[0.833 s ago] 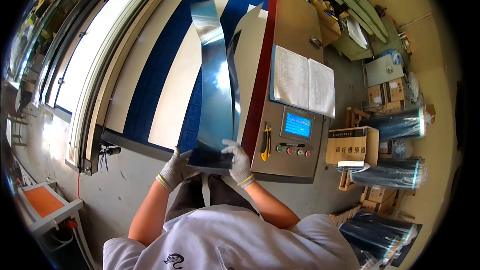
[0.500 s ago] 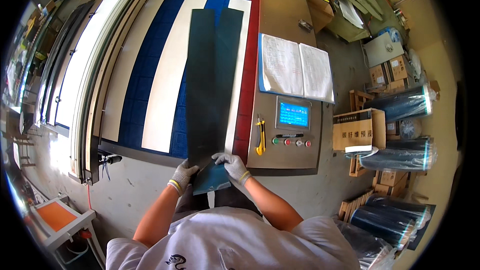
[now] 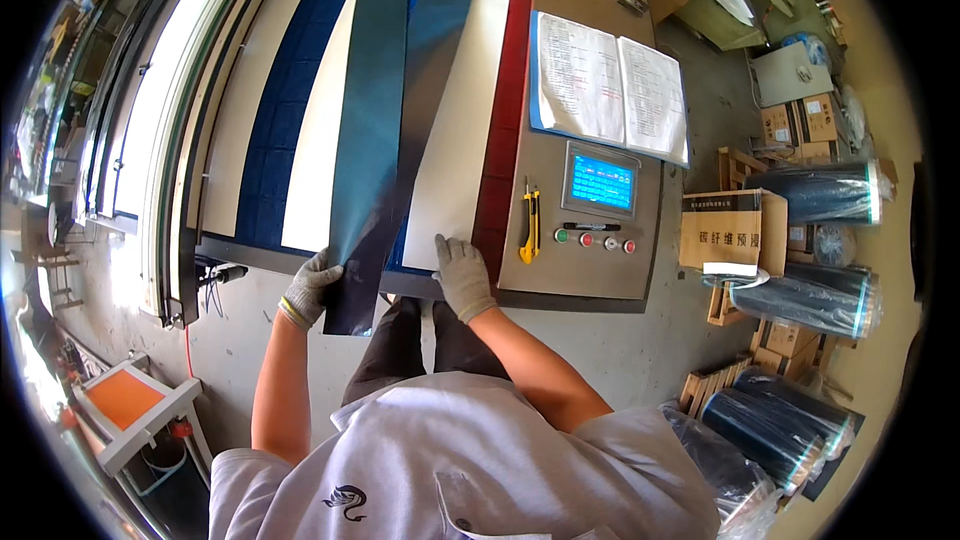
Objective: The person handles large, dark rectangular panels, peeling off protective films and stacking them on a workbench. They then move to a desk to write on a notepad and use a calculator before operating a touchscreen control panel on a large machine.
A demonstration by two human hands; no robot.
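Overhanging the front edge of the blue table [image 3: 278, 140] at its lower end, the L dark strip [image 3: 372, 90] is held by its left side in the gloved L hand [image 3: 312, 288], fingers curled nearly closed. The R dark strip [image 3: 437, 55] is partly covered by it where the two cross low down; upper ends are fanned apart. The gloved R hand [image 3: 463, 278] is half open, fingers spread near the lower end of the R pale strip [image 3: 458, 135]; nothing's seen gripped, & contact can't be confirmed. Progress so far: that strip, plus the middle pale strip [image 3: 312, 190] & L pale strip [image 3: 230, 170], are laid out approx. lengthwise. Dark strips are placed over the R-hand part, but not yet separated; L one not released. Yellow cutter [image 3: 530, 230] is left unused on the panel [image 3: 600, 275].
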